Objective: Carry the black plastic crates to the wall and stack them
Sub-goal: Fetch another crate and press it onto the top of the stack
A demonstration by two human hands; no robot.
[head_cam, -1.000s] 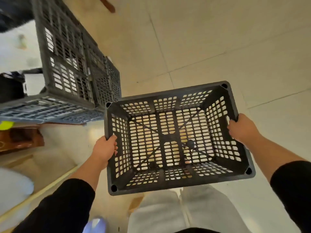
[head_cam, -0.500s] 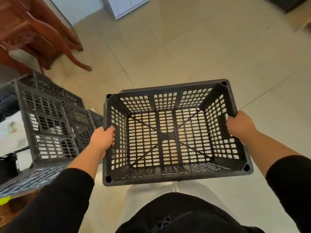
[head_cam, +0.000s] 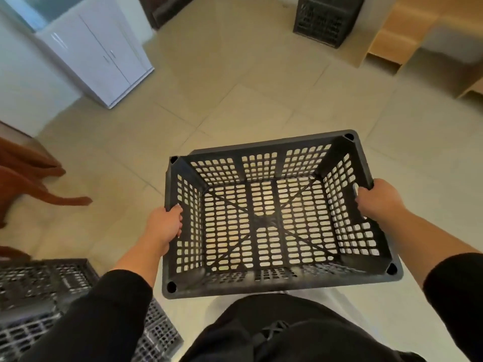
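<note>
I hold an empty black perforated plastic crate [head_cam: 264,165] level in front of my waist, above the tiled floor. My left hand [head_cam: 164,226] grips its left rim and my right hand [head_cam: 379,201] grips its right rim. Other black crates [head_cam: 44,288] lie at the bottom left beside my left sleeve, some tipped on their sides. One more black crate [head_cam: 320,20] stands at the far end of the room, near the top edge of the view.
A white two-door cabinet [head_cam: 102,56] stands against the wall at the upper left. Carved reddish wooden furniture legs [head_cam: 34,178] reach in from the left. Light wooden shelving [head_cam: 407,35] fills the upper right. Beige floor tiles [head_cam: 235,100] stretch ahead.
The view has swung away from the pile of crates toward the open room. The pile has slid to the bottom left; the cabinet and far crate have come into sight. My grip is unchanged.
</note>
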